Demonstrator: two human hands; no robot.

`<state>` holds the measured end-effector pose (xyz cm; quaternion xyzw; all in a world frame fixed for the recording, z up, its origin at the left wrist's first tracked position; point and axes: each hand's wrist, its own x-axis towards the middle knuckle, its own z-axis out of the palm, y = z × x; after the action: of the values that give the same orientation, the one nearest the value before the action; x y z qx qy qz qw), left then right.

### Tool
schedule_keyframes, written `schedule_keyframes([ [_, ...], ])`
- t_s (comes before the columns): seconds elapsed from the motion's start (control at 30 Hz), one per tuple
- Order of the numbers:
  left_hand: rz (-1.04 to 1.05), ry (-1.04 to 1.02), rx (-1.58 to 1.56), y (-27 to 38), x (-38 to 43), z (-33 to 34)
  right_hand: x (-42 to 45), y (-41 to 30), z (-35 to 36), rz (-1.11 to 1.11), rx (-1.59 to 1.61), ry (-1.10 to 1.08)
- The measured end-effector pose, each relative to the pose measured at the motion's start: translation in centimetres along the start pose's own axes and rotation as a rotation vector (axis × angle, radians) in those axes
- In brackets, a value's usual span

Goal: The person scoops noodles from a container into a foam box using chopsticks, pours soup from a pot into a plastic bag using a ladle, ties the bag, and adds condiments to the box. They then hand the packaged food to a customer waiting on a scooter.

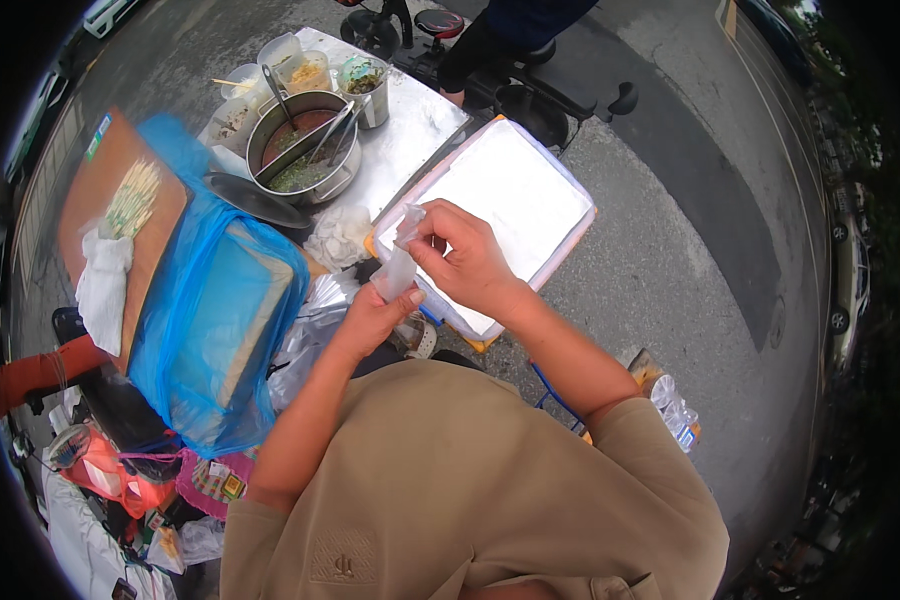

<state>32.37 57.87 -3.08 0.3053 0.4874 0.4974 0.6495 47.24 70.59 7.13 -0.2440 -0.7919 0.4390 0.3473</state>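
Note:
My left hand (376,319) grips the lower end of a thin translucent plastic bag (397,271). The fingers of my right hand (461,253) pinch the bag's upper end, so it is stretched between both hands. Below them stands a box with a white top (516,196), edged in clear plastic with orange corners. Just left of my hands lies a crumpled white cloth or plastic (340,236). Whether the bag holds anything cannot be made out.
A divided steel pot (343,178) of soup with ladles stands on a metal tabletop (418,154), beside plastic tubs of condiments (307,75). A blue plastic bag (195,315) covers a block at left, near wooden skewers (133,196) on a board. A person on a bicycle (525,75) is beyond.

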Motion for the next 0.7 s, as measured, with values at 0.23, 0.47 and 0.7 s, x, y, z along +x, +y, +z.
schedule_keyframes([
  [0.23, -0.203, -0.189, -0.264, 1.2, -0.5, -3.2, 0.1, -2.6, 0.8, 0.123, -0.003, 0.034],
  [0.47, -0.34, -0.199, 0.113, 4.0, -2.8, -3.6, 0.9, -0.6, 4.0, 0.142, -0.158, -0.079],
  [0.7, 0.842, -0.162, 1.162, 4.9, -5.8, -6.6, -3.1, 5.8, 10.7, 0.72, 0.286, -0.016],
])
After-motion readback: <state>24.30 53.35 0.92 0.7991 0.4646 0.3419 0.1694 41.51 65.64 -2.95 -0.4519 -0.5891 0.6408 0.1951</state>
